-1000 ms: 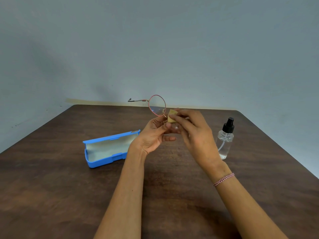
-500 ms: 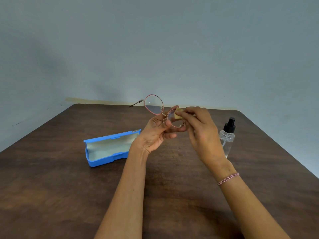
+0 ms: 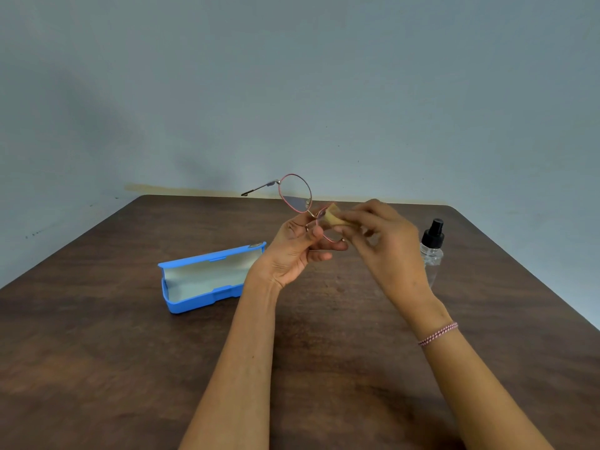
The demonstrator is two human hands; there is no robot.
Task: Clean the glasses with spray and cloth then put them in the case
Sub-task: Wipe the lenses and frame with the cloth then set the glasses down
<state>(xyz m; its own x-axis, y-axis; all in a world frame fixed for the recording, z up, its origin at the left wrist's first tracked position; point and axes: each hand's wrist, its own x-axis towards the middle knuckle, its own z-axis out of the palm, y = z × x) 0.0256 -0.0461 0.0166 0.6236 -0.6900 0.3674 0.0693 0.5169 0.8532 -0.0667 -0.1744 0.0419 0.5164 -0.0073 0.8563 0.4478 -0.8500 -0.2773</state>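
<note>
Above table (image 3: 130, 352) | left hand (image 3: 292, 254) fingers pinch glasses (image 3: 295, 193) | right hand (image 3: 389, 245) fingers pinch cloth (image 3: 334, 219) on lens

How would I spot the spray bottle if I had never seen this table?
Start at the dark wooden table. Look to its right side, just behind the person's right hand, where the spray bottle stands upright. It is the only clear thing with a black pump top; the blue case lies open on the left.

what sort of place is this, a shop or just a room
Probably a plain indoor room, not a shop: a dark wooden table in front of a bare blue-grey wall, with an open blue glasses case and a small spray bottle on it.
</note>
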